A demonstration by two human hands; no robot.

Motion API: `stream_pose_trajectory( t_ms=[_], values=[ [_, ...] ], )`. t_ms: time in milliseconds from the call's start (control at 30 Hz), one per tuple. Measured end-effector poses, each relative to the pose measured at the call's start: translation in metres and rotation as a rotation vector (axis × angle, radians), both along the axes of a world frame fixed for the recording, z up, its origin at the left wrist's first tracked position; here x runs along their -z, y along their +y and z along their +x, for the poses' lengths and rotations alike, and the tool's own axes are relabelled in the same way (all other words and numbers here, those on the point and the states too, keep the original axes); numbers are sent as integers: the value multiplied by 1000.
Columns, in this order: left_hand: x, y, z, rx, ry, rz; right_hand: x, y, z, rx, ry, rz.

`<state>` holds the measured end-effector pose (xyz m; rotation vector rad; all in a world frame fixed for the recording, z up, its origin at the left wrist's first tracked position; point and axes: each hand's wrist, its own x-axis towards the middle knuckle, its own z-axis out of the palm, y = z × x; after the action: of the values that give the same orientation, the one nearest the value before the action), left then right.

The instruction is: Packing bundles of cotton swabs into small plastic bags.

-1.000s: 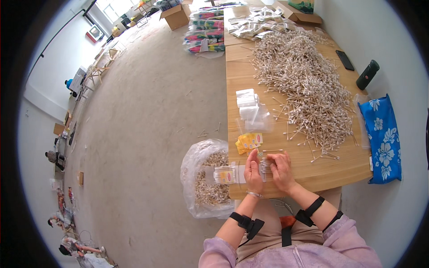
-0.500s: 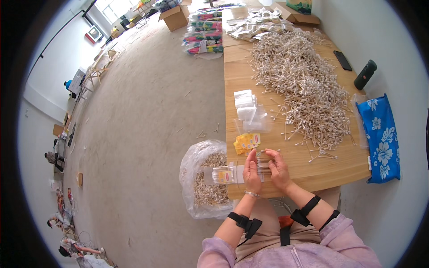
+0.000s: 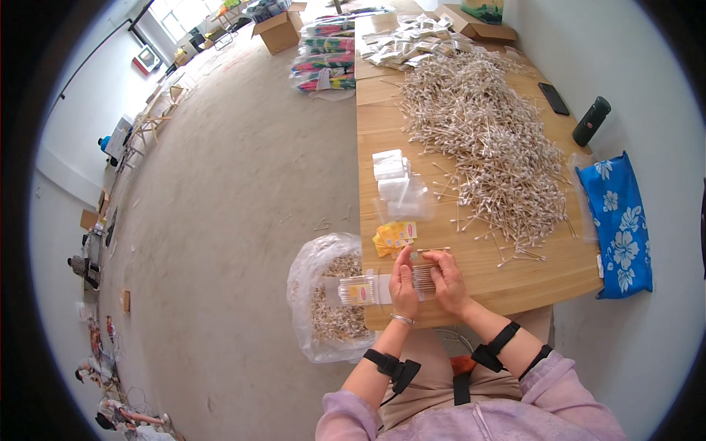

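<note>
A flat row of cotton swabs (image 3: pixel 423 278) lies crosswise between my two hands, close to the table's near edge. My left hand (image 3: pixel 404 292) presses against their left ends, its fingers held together and thumb raised. My right hand (image 3: pixel 449 285) curls round their right ends, fingers bent inward. Just left of my left hand, a clear packet of cotton swabs (image 3: pixel 358 291) with a yellow card in it reaches over the table's edge. Several yellow cards (image 3: pixel 395 235) lie beyond my left fingertips, with a stray swab beside them. My palms hide part of the row.
A large heap of loose swabs (image 3: pixel 489 140) covers much of the wooden table (image 3: pixel 529 283). Clear plastic bags (image 3: pixel 401 184) lie left of it. A phone (image 3: pixel 553 98), dark cylinder (image 3: pixel 591 121) and blue flowered pouch (image 3: pixel 620 224) line the right side. A swab-filled bag (image 3: pixel 303 294) stands below left.
The view has shifted slightly, so everything sits a little further left. My right fingers have bent in more over the swabs' ends. My left hand stays against the row.
</note>
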<state>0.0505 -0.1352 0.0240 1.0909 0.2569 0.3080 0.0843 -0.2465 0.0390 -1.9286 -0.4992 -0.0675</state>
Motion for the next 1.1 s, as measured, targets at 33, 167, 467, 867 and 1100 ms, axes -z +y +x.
stream_pose_trajectory(
  t_ms=[33, 167, 467, 867, 1100],
  values=[
    [-6, -2, -1, 4, 14, 35, -1, 2, 0, -6, 45, 91],
    [-9, -6, -1, 13, 14, 74, 10, -4, 4, -26, 41, 186],
    [12, 6, -1, -34, 2, -67, 0, -29, 56, 76, -244, -452],
    [14, 5, -4, -26, -11, -33, 6, -2, -6, 67, 22, 27],
    [6, 3, -4, -10, -13, -17, 9, -10, -4, -28, 35, 12]
  ],
)
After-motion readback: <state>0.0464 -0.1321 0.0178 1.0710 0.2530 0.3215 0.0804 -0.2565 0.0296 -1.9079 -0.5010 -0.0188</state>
